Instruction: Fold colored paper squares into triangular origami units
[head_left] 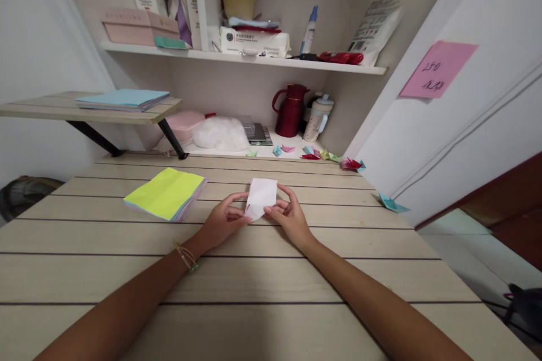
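Note:
Between my two hands is a small folded sheet of pale pink-white paper (261, 196), tilted up a little over the slatted table. My left hand (224, 218) pinches its lower left corner between thumb and fingers. On the other side my right hand (291, 215) grips the right edge, thumb in front and fingers behind. A stack of coloured paper (167, 193) with a bright yellow sheet on top lies to the left of my left hand.
Several small folded paper boats (311, 152) line the table's back edge; a teal one (393, 203) sits far right. A raised wooden shelf (156, 117) at left bears blue paper (125, 98). Behind stand a red jug (291, 110) and a tumbler (317, 118).

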